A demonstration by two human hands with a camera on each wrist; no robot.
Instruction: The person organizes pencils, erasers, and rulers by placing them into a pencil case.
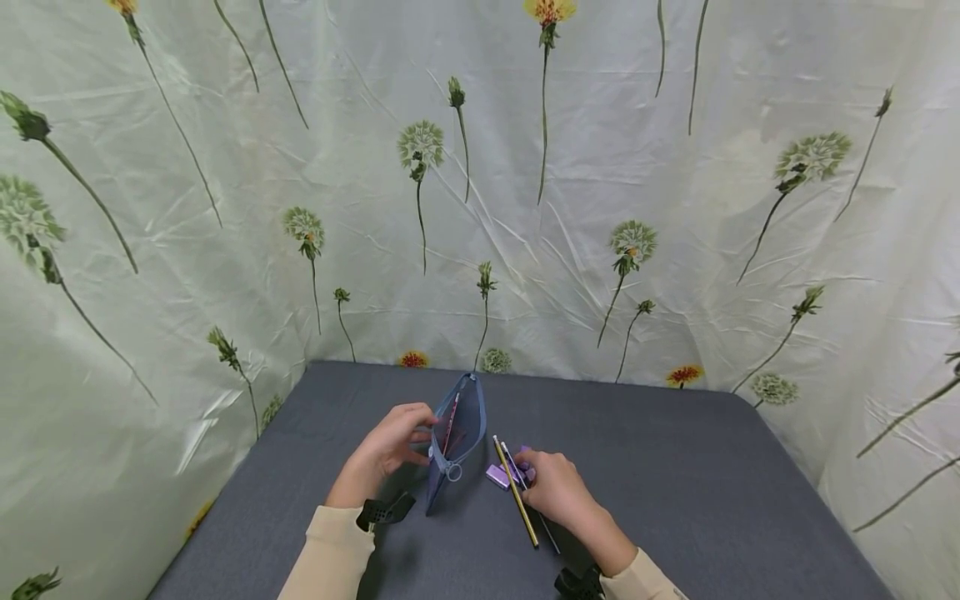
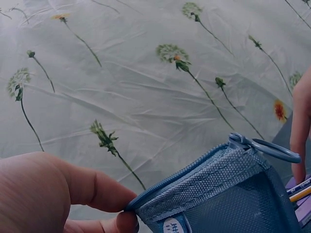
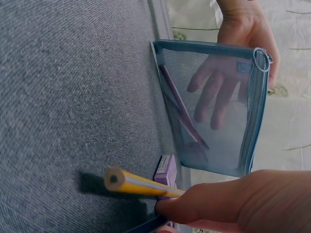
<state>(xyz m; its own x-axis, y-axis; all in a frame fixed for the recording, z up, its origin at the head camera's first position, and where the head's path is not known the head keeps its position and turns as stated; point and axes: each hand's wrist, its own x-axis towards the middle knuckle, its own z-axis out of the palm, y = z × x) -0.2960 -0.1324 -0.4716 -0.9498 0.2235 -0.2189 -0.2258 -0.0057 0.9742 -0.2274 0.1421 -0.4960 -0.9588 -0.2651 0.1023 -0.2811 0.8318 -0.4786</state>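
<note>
A blue mesh zip pouch [image 1: 467, 421] stands open on the table, and a pinkish pencil [image 3: 180, 99] shows inside it. My left hand [image 1: 397, 435] pinches the pouch's top edge between thumb and finger, as the left wrist view [image 2: 92, 194] shows; its other fingers lie behind the mesh. To the right of the pouch lie a yellow pencil [image 1: 516, 493], a dark pencil [image 1: 550, 536] and purple erasers [image 1: 498, 476]. My right hand [image 1: 555, 487] has thumb and finger around the dark pencil, close over the erasers. Its fingertips are partly hidden.
A grey cloth-covered table [image 1: 675, 483] lies under everything. A pale curtain [image 1: 360, 167] printed with dandelions hangs behind and at the sides. Each wrist wears a black strap [image 1: 386, 510]. The pouch's zip ring [image 1: 453, 472] faces me.
</note>
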